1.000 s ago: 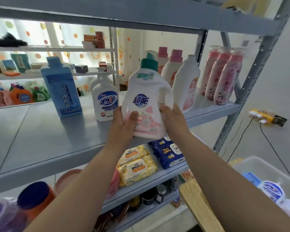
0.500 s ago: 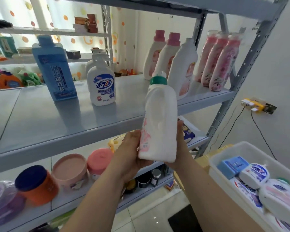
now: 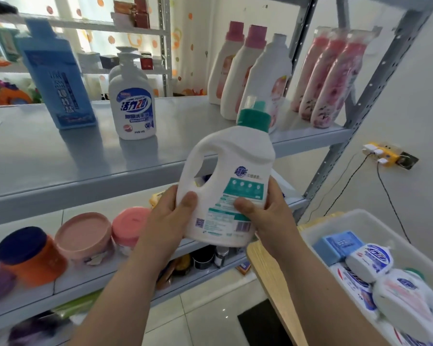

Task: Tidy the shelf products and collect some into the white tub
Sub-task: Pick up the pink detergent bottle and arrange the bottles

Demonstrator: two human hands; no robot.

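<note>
- Gripping detergent bottle (image 3: 231, 178) low, left hand (image 3: 165, 221) and right hand (image 3: 269, 218) were curled round its base.
- Likely heavy, rigid, slick; moulded handle (image 3: 188, 168) looked the safer hold.

Grey shelf (image 3: 48, 156), blue bottle (image 3: 55, 81) and pump bottle (image 3: 133, 103) upright, pink-capped bottles (image 3: 235, 68), jars (image 3: 83, 236) below

Small shop or stockroom: metal shelving (image 3: 160, 168) stocked with detergent bottles (image 3: 245, 71), jars (image 3: 83, 236).
</note>
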